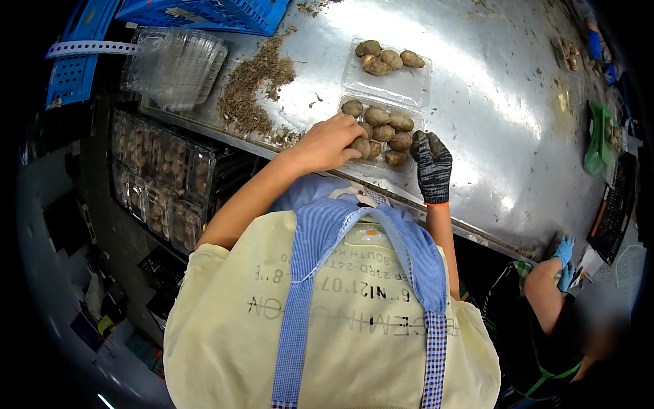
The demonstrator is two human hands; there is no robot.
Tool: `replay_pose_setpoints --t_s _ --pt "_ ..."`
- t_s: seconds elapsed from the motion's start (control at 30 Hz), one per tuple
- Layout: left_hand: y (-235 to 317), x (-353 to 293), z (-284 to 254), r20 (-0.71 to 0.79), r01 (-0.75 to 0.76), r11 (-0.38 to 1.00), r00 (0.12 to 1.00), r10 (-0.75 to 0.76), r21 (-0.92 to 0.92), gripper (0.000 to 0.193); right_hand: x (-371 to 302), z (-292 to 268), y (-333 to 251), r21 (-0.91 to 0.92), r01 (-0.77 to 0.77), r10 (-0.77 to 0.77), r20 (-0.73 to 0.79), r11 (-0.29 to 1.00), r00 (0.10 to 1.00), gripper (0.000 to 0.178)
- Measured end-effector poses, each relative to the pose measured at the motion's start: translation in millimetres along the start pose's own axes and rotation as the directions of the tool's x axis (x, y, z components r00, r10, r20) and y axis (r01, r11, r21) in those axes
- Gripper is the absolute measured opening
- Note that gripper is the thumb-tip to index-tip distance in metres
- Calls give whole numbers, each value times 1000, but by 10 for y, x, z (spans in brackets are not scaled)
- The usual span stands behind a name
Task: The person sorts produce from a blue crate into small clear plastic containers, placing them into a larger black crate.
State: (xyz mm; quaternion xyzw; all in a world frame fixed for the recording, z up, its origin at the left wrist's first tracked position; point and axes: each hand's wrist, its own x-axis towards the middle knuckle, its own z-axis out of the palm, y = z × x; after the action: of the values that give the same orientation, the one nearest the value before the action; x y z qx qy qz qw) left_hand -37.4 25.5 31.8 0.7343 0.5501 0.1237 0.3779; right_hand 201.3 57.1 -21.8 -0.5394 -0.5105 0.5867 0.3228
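A clear plastic clamshell box lies open on the metal table, its near half (407, 169) holding several brown, rough-skinned tubers that look like small taro (377, 116). Several more taro (390, 59) rest on the box's far half (388, 84). My bare left hand (334, 142) reaches in over the near half's left side, its fingers curled round a taro (362, 147). At the right rim is my right hand (432, 167), in a black-and-grey knit glove with an orange cuff. Its fingers are bent together; what they hold, if anything, is hidden.
Dirt and root scraps (255, 85) are heaped left of the box. Stacked clear boxes (177, 68) and blue crates (204, 13) stand beyond. Packed boxes (160, 177) fill a rack below the table edge. A person with blue gloves (564, 253) is at right, near a green container (598, 140).
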Motion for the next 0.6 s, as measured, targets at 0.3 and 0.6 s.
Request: replay_pose_setpoints --t_s 0.3,0.6 --pt "219 64 83 100 147 553 988 -116 -820 31 -123 203 -432 -287 269 -243 124 919 962 29" --pt "344 168 256 291 278 297 957 1 -914 33 -32 43 -179 -535 533 -538 164 656 827 19"
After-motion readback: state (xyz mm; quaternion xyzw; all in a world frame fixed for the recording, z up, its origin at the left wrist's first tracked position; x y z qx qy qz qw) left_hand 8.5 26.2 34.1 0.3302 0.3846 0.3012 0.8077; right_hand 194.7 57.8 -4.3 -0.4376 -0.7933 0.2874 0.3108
